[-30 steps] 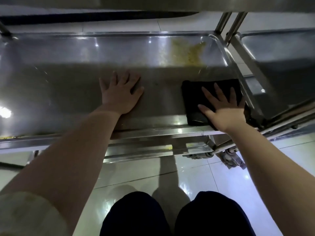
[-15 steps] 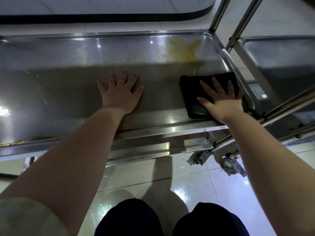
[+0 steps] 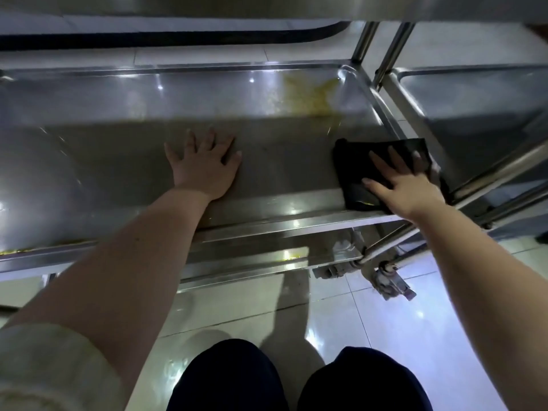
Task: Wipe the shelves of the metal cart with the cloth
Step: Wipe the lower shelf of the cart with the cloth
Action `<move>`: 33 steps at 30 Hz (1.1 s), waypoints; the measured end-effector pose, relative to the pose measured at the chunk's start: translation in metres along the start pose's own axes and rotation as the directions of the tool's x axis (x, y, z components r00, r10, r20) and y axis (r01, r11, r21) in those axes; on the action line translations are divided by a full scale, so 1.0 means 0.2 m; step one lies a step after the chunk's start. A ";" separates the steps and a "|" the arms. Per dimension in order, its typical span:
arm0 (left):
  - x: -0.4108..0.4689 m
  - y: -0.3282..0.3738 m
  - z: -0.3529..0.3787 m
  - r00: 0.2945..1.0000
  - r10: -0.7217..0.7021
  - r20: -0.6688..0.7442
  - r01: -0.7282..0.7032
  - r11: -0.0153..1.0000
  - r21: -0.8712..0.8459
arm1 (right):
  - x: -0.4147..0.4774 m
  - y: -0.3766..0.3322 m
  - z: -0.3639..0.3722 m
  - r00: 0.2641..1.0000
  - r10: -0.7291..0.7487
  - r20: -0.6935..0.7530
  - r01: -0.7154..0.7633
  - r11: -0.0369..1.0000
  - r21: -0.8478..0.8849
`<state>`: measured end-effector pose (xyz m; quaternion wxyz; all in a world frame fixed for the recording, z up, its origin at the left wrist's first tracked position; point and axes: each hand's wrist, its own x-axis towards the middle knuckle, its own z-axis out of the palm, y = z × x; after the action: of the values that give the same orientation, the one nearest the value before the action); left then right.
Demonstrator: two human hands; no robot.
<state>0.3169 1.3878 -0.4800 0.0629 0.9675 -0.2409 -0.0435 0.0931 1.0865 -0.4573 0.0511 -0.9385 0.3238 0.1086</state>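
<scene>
Head view shows the fingers [image 3: 397, 161] of our right hand [image 3: 406, 189] spread and straight on the black cloth [image 3: 354, 166]. They press it flat but do not grip it, in the near right corner of the lower shelf [image 3: 118, 114] of the metal cart [image 3: 362, 40]. The fingers [image 3: 211, 139] of our left hand [image 3: 204, 169] are also spread flat on the bare steel near the middle, and they hold nothing. We judge that the cloth can slip out from under the open palm, or bunch up when we push it, because nothing pinches it. The yellow stain [image 3: 311, 96] in the far right corner is apart from the cloth; one light pass may only smear it. If we lean on the left hand, the cart may roll on its caster [image 3: 388, 281] over the glossy floor [image 3: 400, 336].
</scene>
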 end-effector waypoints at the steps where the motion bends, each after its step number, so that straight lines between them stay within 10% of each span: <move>1: 0.00 0.01 0.00 1.000 -0.001 0.008 0.001 1.000 0.001 | -0.01 -0.03 0.00 1.000 0.026 0.012 -0.026 1.000 -0.012; 9: -0.01 -0.02 0.00 1.000 0.004 0.002 -0.004 1.000 0.021 | -0.19 -0.96 0.11 0.967 -0.248 0.055 0.252 0.964 -0.081; 17: 0.13 -0.15 -0.08 0.988 0.116 0.098 -0.127 0.985 0.115 | -0.16 -0.85 0.09 0.913 -0.408 0.000 0.408 0.911 -0.061; 33: 0.18 -0.19 0.00 1.000 0.024 0.000 -0.024 0.995 0.092 | 0.75 -1.18 -0.08 0.952 -0.299 -0.060 0.299 0.954 -0.006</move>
<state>0.3667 1.4036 -0.4881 0.0191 0.9664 -0.2544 -0.0313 0.3579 1.1798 -0.4716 0.0587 -0.9794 0.1797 0.0710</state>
